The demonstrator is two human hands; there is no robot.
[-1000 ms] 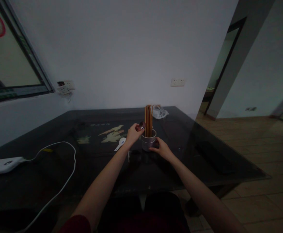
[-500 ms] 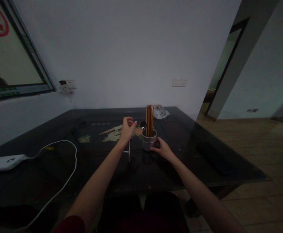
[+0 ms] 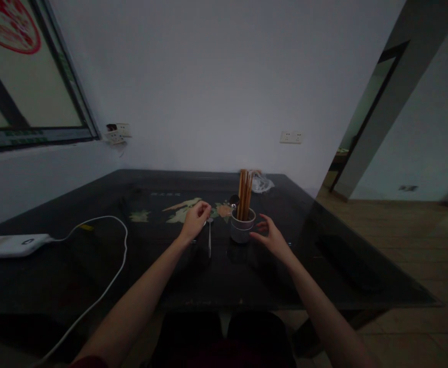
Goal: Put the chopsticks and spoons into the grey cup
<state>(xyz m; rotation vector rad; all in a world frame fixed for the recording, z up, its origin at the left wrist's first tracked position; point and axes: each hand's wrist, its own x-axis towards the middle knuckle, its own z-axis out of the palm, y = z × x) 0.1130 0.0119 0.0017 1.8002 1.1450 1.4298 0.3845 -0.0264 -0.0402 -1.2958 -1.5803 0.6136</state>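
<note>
Drawn farther off from the cup since half a second ago is the left hand, and the right hand has been loosened from the cup's side. Nearest of all, the front edge of the counter is seen, with a bare dark strip left between it and the hands. Over that edge, at left, a white cable is draped, joined to a white device. Well off to the right, a dark flat object is set, hard to make out, with open surface between it and the right hand.

Now a thin spoon is found lying just beside the left hand, its handle pointed at the front edge. Curled are the left fingers; whether anything is pinched cannot be told. Spread and released are the right fingers, the thumb held right by the cup wall, contact unclear. Upright between the hands the cup is stood, packed with chopsticks, a metal spoon leaned out at its left rim. Behind, a plastic bag is left near the far edge, which is backed by a pale wall.
</note>
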